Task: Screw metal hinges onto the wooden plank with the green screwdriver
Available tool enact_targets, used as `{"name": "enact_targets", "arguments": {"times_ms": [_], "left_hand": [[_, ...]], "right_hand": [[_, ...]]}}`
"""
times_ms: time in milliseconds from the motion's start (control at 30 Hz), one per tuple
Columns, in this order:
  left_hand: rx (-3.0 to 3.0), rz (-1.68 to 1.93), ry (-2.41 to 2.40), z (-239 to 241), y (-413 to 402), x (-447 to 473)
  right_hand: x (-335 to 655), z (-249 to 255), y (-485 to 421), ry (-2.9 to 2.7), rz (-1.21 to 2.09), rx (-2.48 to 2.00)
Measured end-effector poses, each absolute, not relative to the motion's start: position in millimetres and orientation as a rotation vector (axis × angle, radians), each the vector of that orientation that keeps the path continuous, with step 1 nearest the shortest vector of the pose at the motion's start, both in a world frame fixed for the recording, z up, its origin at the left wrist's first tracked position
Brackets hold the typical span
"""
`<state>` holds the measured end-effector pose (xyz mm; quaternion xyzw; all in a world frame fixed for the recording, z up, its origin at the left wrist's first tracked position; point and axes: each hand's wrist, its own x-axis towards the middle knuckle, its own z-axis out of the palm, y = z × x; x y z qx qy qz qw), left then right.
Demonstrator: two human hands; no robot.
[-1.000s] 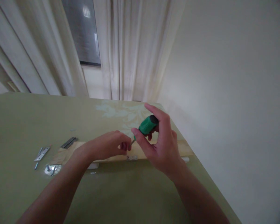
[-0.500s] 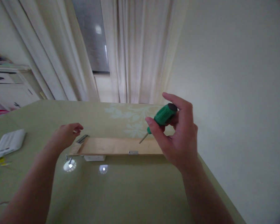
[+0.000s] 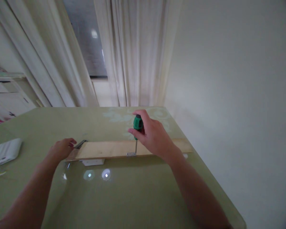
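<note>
A long pale wooden board (image 3: 109,149) lies across the green table (image 3: 124,194). My right hand (image 3: 152,136) is closed round a green-handled screwdriver (image 3: 137,124), held upright with its tip down on a small metal hinge (image 3: 131,154) at the board's near edge. My left hand (image 3: 60,149) rests on the board's left end with its fingers curled, next to a dark metal piece (image 3: 80,144); whether it grips anything is unclear.
A white flat device (image 3: 5,151) lies at the table's left. A white block (image 3: 93,162) sits under the board's near edge. Curtains (image 3: 133,54) and a window stand behind the table, a plain wall to the right. The table's right edge runs close to my right arm.
My left hand moved from the hinge to the board's left end. My right hand swung the screwdriver from tilted in the air to upright, tip on the hinge. The view shifted left.
</note>
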<state>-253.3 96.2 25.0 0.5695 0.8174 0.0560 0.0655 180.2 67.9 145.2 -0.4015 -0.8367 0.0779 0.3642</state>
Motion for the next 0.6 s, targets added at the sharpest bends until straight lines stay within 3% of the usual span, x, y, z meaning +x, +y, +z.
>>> {"name": "enact_targets", "arguments": {"times_ms": [100,267,433,600], "left_hand": [[1.817,0.279,2.414,43.8,96.6,-233.6],[2.093,0.777,1.669,84.8,93.1,-140.8],[2.131,0.476,1.033,108.6,94.4,-52.8],[2.085,0.34,0.868,90.8,114.4,-28.7]], "right_hand": [[174.8,138.7,74.0,-2.201,0.222,-1.05],[168.1,128.4,81.6,-2.252,0.225,-1.091],[168.4,125.0,84.3,-2.238,0.236,-1.08],[173.9,134.5,76.9,-2.267,0.125,-1.134]]}}
